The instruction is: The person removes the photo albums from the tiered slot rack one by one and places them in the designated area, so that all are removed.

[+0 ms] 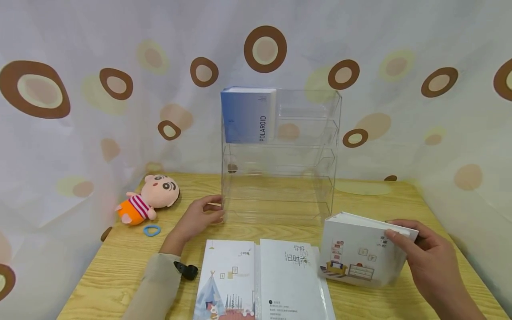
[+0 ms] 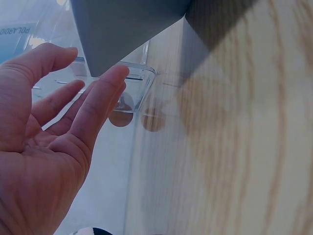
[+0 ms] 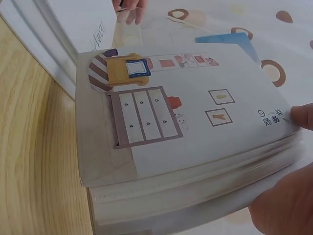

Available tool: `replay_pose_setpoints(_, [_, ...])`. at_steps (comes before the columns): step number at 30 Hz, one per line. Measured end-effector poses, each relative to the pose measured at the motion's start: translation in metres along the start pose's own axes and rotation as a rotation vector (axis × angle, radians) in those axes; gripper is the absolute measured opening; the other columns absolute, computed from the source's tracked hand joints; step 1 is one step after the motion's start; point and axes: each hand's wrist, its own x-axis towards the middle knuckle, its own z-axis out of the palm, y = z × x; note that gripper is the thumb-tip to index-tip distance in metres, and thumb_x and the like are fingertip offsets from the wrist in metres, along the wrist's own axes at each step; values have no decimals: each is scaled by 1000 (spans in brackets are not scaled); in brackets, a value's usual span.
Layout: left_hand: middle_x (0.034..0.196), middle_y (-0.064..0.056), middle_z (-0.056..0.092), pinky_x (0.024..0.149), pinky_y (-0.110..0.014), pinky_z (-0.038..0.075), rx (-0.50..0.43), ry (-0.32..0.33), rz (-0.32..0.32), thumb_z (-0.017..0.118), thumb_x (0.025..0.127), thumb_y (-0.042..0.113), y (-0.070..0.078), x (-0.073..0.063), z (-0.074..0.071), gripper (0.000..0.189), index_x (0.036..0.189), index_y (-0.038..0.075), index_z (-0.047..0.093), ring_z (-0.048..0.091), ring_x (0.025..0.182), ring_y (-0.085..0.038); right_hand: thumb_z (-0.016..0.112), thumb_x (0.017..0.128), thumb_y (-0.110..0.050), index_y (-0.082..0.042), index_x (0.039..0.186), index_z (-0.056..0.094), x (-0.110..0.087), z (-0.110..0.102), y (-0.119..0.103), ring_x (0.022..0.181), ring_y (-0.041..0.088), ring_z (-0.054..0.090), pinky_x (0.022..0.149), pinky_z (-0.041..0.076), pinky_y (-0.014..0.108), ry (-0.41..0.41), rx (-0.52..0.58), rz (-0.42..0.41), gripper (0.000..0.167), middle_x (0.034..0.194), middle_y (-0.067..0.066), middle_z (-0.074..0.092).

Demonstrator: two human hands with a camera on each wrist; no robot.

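My left hand [image 1: 198, 217] is at the lower left side of a clear tiered rack [image 1: 276, 201], its fingertips right at the side panel. In the left wrist view the fingers of that hand [image 2: 63, 122] are loosely bent, and a grey corner [image 2: 127, 29] partly overlaps the rack there. My right hand [image 1: 434, 258] grips a white photo album [image 1: 356, 255] by its right end, thumb on the front cover. Its cover, with a drawn armchair and drawers, also shows in the right wrist view. A blue POLAROID album [image 1: 248, 118] stands in the rack's top tier, at the left.
Two light-covered albums lie side by side at the front: one with a tent drawing [image 1: 226, 280], one with printed lettering [image 1: 292, 280]. A plush doll [image 1: 150, 200] and a blue ring [image 1: 152, 230] lie on the wooden table [image 1: 104, 275] at left. Patterned cloth [image 1: 224, 40] hangs behind.
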Motion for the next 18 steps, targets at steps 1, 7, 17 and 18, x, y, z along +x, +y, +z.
replay_pose_setpoints(1, [167, -27, 51, 107, -44, 69, -2, -1, -1, 68, 112, 11, 0, 0, 0, 60, 168, 0, 47, 59, 147, -46, 73, 107, -1, -12, 123, 83, -2, -2, 0, 98, 5, 73, 78, 61, 14, 0, -18, 4, 21, 108, -12, 81])
replay_pose_setpoints(7, [169, -27, 50, 108, -44, 69, -2, -8, 3, 68, 113, 12, -1, -1, 0, 61, 169, 1, 46, 58, 148, -46, 76, 108, -9, -16, 125, 84, -13, -13, -1, 94, 2, 74, 75, 60, 13, 7, -142, 49, 20, 105, -15, 83])
replay_pose_setpoints(17, [168, -28, 49, 107, -45, 69, -5, -8, 9, 68, 113, 11, 0, -1, 0, 60, 168, -1, 46, 58, 148, -47, 74, 109, -9, -22, 118, 85, -22, -23, 0, 84, 7, 74, 69, 61, 18, 21, -220, 111, 19, 96, -14, 77])
replay_pose_setpoints(18, [168, -28, 49, 108, -45, 69, -9, -8, 9, 68, 113, 11, 0, -1, 0, 60, 168, -1, 46, 57, 148, -47, 74, 109, -11, -24, 117, 85, -22, -23, 0, 83, 7, 74, 68, 62, 19, 24, -268, 113, 18, 95, -15, 76])
